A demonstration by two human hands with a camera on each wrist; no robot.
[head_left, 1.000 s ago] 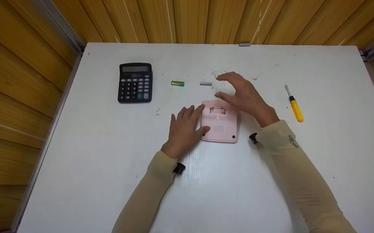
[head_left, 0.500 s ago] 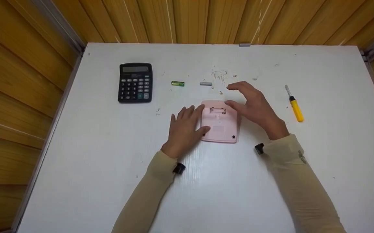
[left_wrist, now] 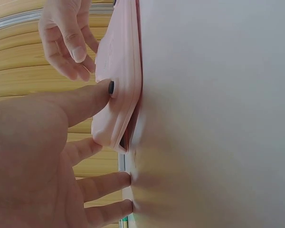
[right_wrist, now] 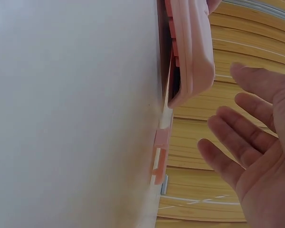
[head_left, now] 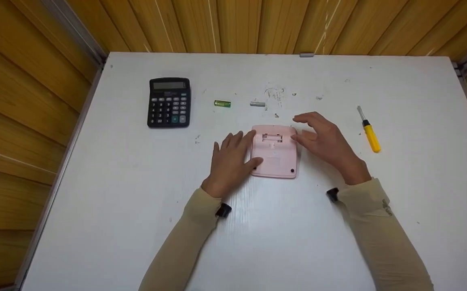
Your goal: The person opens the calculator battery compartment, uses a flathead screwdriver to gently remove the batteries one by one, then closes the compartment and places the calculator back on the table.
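A pink calculator [head_left: 275, 155] lies face down with its battery slot [head_left: 272, 138] uncovered; pink keys show under its edge in the right wrist view. My left hand [head_left: 228, 163] rests at its left side, thumb on the back near a black foot [left_wrist: 111, 87] and index finger at the upper corner. The other left fingertips touch the table. My right hand [head_left: 328, 139] hovers by the upper right edge, fingers loosely spread, holding nothing. A small pink cover-like piece [right_wrist: 160, 156] sits on the table beyond the calculator in the right wrist view.
On the white table [head_left: 116, 194], a green battery [head_left: 222, 104] and a grey battery [head_left: 257, 104] lie behind the calculator. A black calculator [head_left: 169, 102] stands at the left. A yellow-handled screwdriver [head_left: 370, 135] lies right. A grey cylinder [head_left: 306, 55] sits at the back edge.
My right hand has drawn back towards me and to the right, from above the calculator's top edge to beside its upper right corner. The left hand and the calculator stay in place.
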